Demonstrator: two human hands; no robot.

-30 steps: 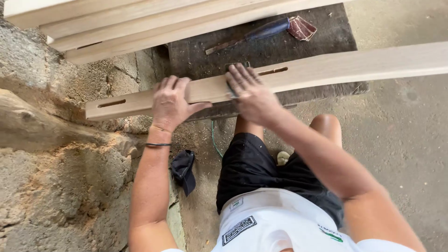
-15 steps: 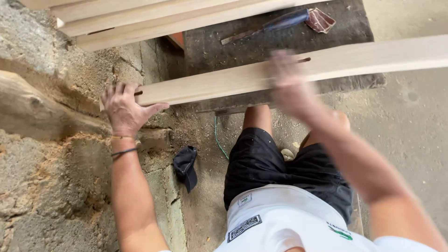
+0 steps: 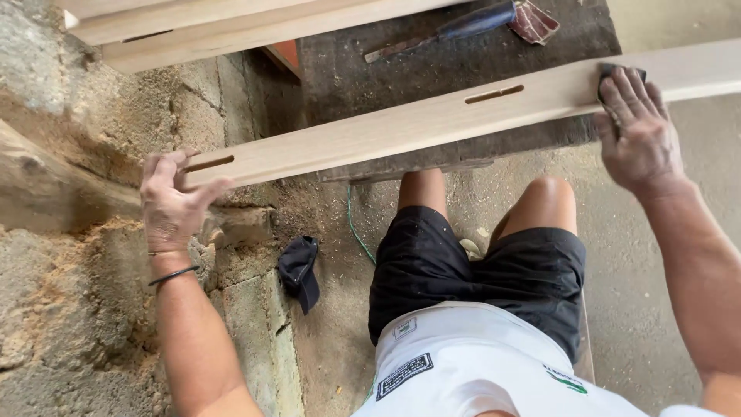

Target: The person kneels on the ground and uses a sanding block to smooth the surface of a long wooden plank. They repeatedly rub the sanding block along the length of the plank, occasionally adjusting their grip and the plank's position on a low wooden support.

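Note:
A long pale wooden plank [image 3: 401, 127] with two slots lies across a dark workbench [image 3: 432, 69]. My left hand [image 3: 171, 202] grips the plank's left end beside one slot. My right hand [image 3: 637, 131] presses a dark piece of sandpaper [image 3: 610, 73] flat on the plank far to the right, past the second slot [image 3: 494, 94].
More pale planks [image 3: 231, 27] lie stacked at the top. A blue-handled chisel [image 3: 455, 29] and a folded reddish sandpaper sheet [image 3: 532, 22] rest on the workbench. Rough stone with sawdust [image 3: 77, 255] is at left; a dark cloth [image 3: 299, 270] lies on the ground.
My right hand slid with the sandpaper along the plank from its middle far to the right. My left hand shifted from mid-plank to the plank's left end.

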